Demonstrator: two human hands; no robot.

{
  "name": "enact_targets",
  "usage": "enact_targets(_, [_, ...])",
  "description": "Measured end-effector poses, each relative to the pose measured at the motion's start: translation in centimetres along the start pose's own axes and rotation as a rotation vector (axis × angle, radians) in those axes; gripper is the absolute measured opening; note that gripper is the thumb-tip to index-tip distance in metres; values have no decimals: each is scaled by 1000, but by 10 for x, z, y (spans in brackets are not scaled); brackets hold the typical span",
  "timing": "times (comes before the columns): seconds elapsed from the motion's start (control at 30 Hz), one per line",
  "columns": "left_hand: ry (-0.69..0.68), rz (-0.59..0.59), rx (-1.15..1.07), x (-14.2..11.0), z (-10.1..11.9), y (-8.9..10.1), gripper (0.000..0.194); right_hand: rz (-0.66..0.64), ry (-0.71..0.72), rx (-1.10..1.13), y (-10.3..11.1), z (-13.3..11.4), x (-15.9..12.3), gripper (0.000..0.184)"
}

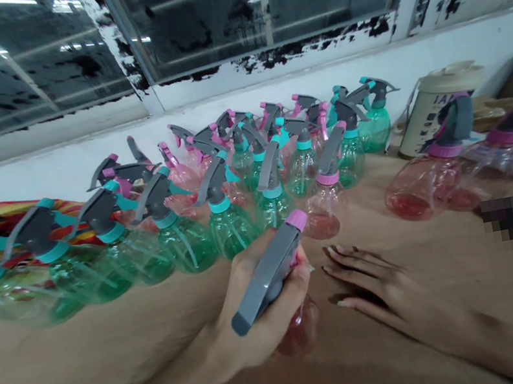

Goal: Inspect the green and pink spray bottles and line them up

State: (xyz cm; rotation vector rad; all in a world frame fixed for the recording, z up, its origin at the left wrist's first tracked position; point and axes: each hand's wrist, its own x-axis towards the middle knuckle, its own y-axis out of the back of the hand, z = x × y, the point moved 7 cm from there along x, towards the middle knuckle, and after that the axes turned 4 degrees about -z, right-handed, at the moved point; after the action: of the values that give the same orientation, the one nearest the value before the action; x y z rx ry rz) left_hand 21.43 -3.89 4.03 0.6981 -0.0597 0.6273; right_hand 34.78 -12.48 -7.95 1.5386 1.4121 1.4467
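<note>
My left hand (251,311) is wrapped round the neck of a pink spray bottle (300,332) with a grey trigger head and pink nozzle. The bottle stands in front of me, its lower part showing below my fingers. Flat on the table to its right lies my right hand (385,285), fingers stretched out and holding nothing. Just beyond my hands stand another pink spray bottle (326,210) and a green spray bottle (274,205), both with grey heads.
Several green and pink spray bottles (186,243) form rows along the wall. Two pink spray bottles (425,183) stand at the right, near a cream jug (439,106). A colourful cloth (19,215) lies at the left on the brown table (163,338). Windows rise behind.
</note>
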Motion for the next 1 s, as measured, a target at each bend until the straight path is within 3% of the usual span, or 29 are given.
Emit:
enact_targets(0.43, [13,114,42,-2,-5,2,11,-4,5,23,-3,4,-1,46])
enact_targets(1.0, [-16,116,27,-1,-5,1,4,7,16,7,-4,5,-2,45])
